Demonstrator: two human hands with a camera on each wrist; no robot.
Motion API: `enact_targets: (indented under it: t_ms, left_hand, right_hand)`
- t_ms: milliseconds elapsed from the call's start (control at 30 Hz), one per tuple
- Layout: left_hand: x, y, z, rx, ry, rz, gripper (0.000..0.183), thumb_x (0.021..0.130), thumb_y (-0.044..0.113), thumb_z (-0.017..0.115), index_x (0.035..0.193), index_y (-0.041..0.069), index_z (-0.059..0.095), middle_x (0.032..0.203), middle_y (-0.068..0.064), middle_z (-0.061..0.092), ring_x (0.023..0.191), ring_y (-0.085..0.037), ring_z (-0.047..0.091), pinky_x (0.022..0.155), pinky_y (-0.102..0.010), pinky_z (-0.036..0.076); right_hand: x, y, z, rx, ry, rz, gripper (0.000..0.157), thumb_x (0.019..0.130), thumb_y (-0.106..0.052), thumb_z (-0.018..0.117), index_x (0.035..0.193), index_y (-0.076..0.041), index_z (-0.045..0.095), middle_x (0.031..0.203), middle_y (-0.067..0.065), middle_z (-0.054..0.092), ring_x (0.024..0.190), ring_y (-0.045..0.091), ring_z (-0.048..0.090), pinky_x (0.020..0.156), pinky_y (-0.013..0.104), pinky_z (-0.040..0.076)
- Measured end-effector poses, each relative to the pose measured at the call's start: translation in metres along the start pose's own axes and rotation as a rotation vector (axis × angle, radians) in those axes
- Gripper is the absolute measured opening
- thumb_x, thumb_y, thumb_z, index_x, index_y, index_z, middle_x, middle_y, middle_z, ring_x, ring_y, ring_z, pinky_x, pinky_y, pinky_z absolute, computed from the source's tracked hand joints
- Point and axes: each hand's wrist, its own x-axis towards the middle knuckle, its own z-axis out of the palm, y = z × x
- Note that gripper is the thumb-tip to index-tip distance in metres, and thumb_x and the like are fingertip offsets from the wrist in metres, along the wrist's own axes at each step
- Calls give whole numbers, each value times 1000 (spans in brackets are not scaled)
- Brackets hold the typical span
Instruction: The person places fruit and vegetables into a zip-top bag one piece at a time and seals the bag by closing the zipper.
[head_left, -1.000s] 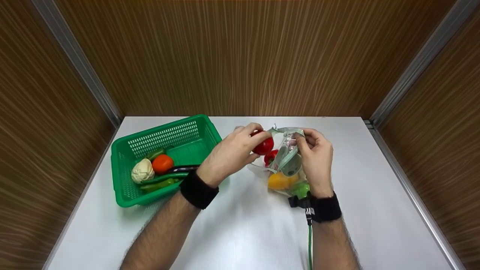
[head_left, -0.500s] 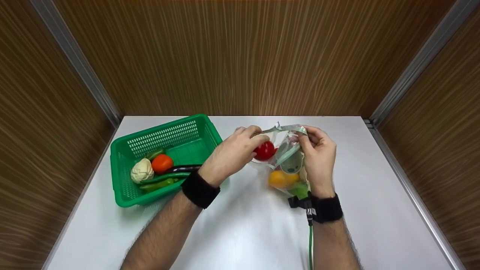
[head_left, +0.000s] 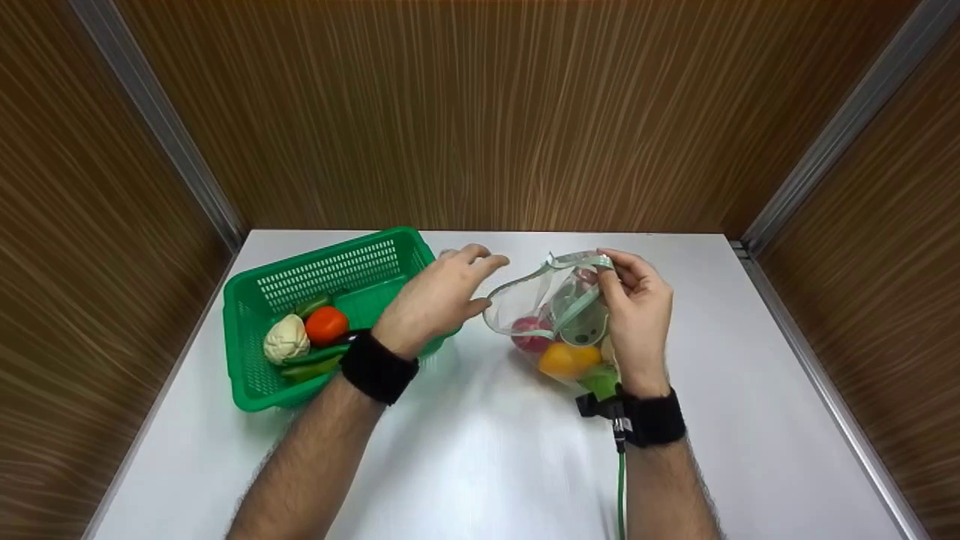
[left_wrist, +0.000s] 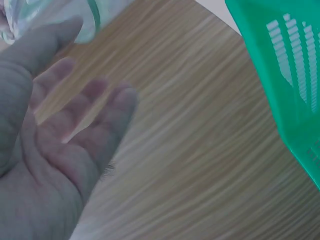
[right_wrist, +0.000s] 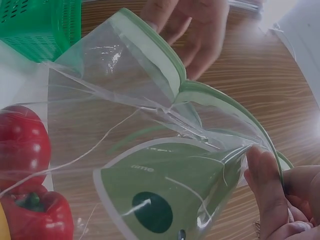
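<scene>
A clear zip bag with a green-edged mouth stands on the white table, its mouth spread wide. Through its film show a red vegetable, a yellow one and a green one. In the right wrist view there are two red pieces, one a bell pepper with a green stem. My right hand pinches the bag's rim on the right side. My left hand, fingers spread and holding nothing, is just left of the mouth; the left wrist view shows its bare palm.
At the left, a green perforated basket holds a white cauliflower-like vegetable, an orange-red tomato and several long green and dark vegetables. A green cable runs from my right wrist. Wood-grain walls surround the table.
My left hand has lowered the round red vegetable into the bag, let go and drawn back left towards the basket. My right hand has stayed on the rim, shifting only slightly.
</scene>
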Motion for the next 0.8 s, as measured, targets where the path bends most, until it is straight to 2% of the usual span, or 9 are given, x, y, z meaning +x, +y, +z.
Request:
enact_targets:
  t_ms: [200,300,433,567,800]
  left_hand:
    - [1,-27,-9,1,-50,-102,66,110,28,86,171,19,61,168,-14,67,149,-38,71,129,-53,60]
    - [1,-43,-12,3,-120,-172,71,109,30,87,174,18,58,173,-16,63,155,-39,66,132,-56,57]
    - [-2,-68,-14,7,-223,-254,79,108,33,87,178,19,52,180,-19,54,166,-45,56,137,-65,49]
    - [-8,-92,-12,-7,-268,-297,80,108,31,87,178,15,50,183,-23,50,170,-49,50,139,-69,44]
    - [-18,-119,-11,-5,-337,-364,81,104,27,91,173,5,55,171,-28,61,160,-49,61,133,-68,52]
  right_hand:
    - [0,-1,1,16,-3,-2,26,114,2,65,131,3,83,114,9,89,90,8,85,77,19,68]
    - [0,0,1,10,-5,1,25,114,2,65,132,3,83,115,10,89,92,7,86,79,19,68]
    - [0,1,1,16,-10,8,25,114,2,66,132,3,82,116,10,89,93,7,86,81,19,69]
    - [0,1,1,15,-17,11,25,115,2,65,133,3,82,116,8,89,93,7,87,82,20,70]
    - [0,0,0,15,-25,16,24,115,0,67,134,3,82,115,5,89,93,8,88,83,21,70]
